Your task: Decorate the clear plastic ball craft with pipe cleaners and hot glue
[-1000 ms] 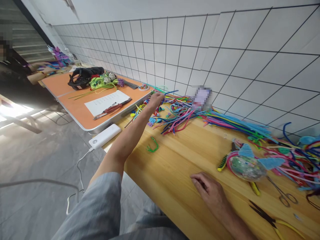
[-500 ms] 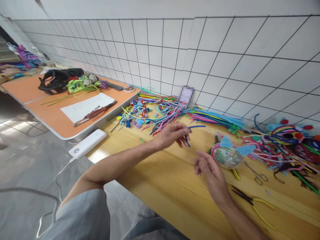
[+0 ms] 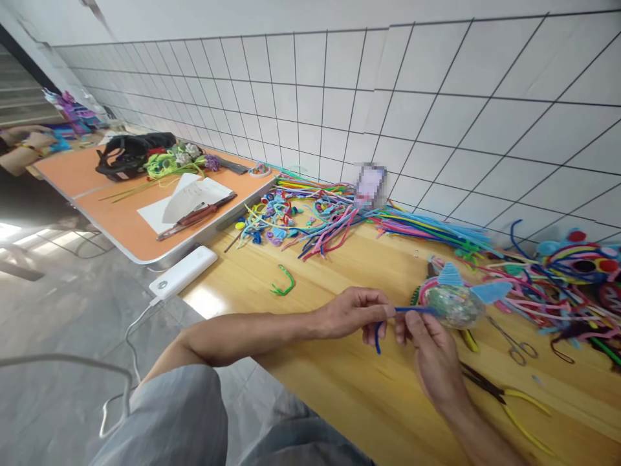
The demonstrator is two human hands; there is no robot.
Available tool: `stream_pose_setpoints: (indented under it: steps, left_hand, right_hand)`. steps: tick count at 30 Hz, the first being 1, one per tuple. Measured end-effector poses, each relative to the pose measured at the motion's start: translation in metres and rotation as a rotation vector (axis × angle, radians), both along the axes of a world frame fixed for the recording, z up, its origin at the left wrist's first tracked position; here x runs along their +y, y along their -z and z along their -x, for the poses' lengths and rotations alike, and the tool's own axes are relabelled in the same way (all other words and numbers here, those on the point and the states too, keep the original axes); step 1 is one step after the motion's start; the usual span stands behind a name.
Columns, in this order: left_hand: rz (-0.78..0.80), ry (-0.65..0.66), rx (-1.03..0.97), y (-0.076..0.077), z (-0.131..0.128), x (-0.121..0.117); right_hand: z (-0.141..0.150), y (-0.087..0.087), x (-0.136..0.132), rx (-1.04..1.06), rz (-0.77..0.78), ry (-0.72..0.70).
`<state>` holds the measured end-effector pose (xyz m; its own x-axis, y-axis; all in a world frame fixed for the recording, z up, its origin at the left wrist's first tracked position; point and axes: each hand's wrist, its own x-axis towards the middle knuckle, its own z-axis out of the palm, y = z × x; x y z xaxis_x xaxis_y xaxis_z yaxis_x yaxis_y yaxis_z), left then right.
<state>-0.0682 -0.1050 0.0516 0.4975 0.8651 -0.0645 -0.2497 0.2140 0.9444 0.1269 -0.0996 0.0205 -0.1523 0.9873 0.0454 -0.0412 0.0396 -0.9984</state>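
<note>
A blue pipe cleaner [image 3: 405, 309] runs between my two hands above the wooden table. Its bent end hangs below my left hand [image 3: 363, 314], which pinches it between thumb and fingers. My right hand [image 3: 431, 346] grips the straight stretch, thumb on top, and the other tip is blurred beyond it. Just behind my right hand sits a clear, rounded craft body [image 3: 456, 304] with light-blue pipe-cleaner fins and a pink edge. A curled green pipe cleaner [image 3: 286, 281] lies by itself left of my hands.
Long-nose pliers [image 3: 504, 395] with yellow handles and scissors [image 3: 517, 346] lie at the right. Pipe cleaners [image 3: 431, 230] in many colours line the wall, where a blurred phone [image 3: 369, 188] leans. A white power bank [image 3: 183, 275] and an orange table [image 3: 111, 223] are left. Another person's hands [image 3: 33, 142] show far left.
My right hand has moved up to my left and taken hold of the blue pipe cleaner. My left hand has come lower, uncovering the green piece. The paper on the orange table has lifted and curled.
</note>
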Motion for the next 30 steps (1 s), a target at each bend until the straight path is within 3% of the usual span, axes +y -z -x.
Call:
stream_pose_setpoints:
  steps: [5, 8, 13, 18, 25, 28, 30]
  left_hand:
    - [0.052, 0.205, -0.005, 0.009, 0.003, -0.001]
    - [0.097, 0.243, -0.010, 0.019, 0.003, -0.001]
    - [0.058, 0.144, 0.035, 0.029, 0.000, -0.007]
    - [0.010, -0.033, 0.087, 0.026, -0.005, -0.020]
    - [-0.027, -0.088, 0.071, 0.027, -0.008, -0.024]
    - [-0.065, -0.144, 0.101, 0.022, -0.002, -0.017]
    - [-0.121, -0.253, 0.181, 0.012, 0.007, -0.004]
  right_hand:
    - [-0.002, 0.006, -0.001, -0.080, -0.008, -0.010]
    - [-0.006, 0.006, -0.004, -0.170, -0.057, 0.013]
    - [-0.006, 0.008, -0.005, -0.252, -0.097, 0.101]
    - [-0.004, 0.017, -0.005, -0.221, -0.122, 0.153]
    - [-0.007, 0.017, -0.008, -0.223, -0.160, 0.226]
    - [-0.002, 0.017, -0.009, -0.163, -0.176, 0.183]
    - [0.002, 0.020, -0.011, -0.163, -0.180, 0.093]
